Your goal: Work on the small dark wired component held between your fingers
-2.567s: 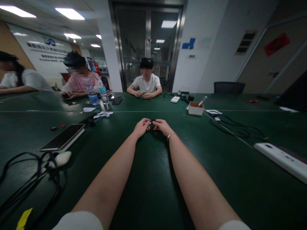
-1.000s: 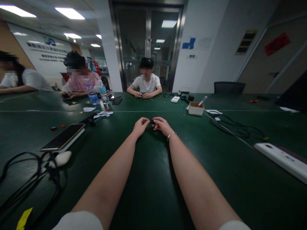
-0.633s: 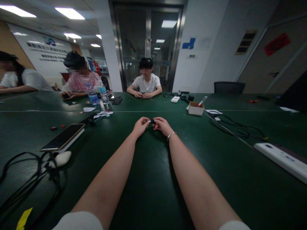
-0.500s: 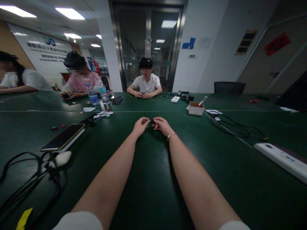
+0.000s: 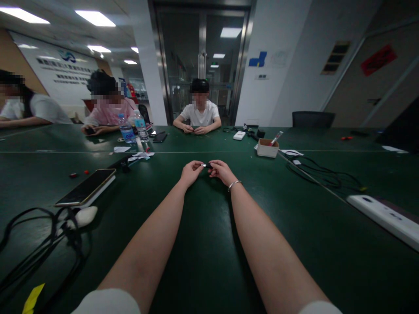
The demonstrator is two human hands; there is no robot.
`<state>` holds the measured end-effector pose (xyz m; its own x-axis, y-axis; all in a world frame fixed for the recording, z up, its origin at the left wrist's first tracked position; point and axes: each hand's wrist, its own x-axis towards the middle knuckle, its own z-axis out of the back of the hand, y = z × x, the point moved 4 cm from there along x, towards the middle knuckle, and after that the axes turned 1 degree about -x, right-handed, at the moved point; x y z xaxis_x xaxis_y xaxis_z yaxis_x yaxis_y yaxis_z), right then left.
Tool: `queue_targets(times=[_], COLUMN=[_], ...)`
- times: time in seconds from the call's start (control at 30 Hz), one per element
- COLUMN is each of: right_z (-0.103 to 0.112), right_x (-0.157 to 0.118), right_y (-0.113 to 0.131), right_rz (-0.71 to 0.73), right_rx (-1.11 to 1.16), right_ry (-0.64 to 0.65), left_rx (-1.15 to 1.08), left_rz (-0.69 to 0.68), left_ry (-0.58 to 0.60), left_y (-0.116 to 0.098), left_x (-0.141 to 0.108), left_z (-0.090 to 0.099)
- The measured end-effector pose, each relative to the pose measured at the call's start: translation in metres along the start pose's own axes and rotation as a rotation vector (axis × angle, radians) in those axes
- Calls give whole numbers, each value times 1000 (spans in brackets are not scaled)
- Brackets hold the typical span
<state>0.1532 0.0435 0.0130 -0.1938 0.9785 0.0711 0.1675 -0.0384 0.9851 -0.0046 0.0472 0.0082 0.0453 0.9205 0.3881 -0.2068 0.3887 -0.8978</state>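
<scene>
Over the green table [image 5: 203, 244] my two hands meet, fingertips almost together. Between them is a small black stick with a silver metal end [image 5: 204, 165], in shape like a USB flash drive, too small to be sure. My right hand [image 5: 223, 171], with a bracelet at the wrist, pinches its black part. The fingers of my left hand [image 5: 191, 172] are closed at the silver end. Whether a separate piece is hidden in the left fingers, I cannot tell.
To the left lie a phone [image 5: 87, 187], a white mouse [image 5: 85, 216] and black cables [image 5: 42, 237]. Two water bottles [image 5: 127, 131] and a small box [image 5: 267, 148] stand farther back. A white power strip [image 5: 386, 218] is at right. Three people sit across the table.
More of the silver metal end shows between my fingertips now. Both hands and arms have stayed practically in place.
</scene>
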Motion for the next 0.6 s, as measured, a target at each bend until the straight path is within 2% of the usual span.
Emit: queue_targets(times=[0.13,0.33,0.6], right_z=[0,3,0], right_x=[1,2,0], right_y=[-1,0,1], right_rz=[3,-6,-11], right_rx=[-6,48,-5], right_ry=[-1,-33,10], left_rx=[-8,-58,63], left_rz=[59,143,100], left_ry=[-20,-134,-23], left_y=[2,5,7], left_x=[1,2,2], left_z=[1,6,1])
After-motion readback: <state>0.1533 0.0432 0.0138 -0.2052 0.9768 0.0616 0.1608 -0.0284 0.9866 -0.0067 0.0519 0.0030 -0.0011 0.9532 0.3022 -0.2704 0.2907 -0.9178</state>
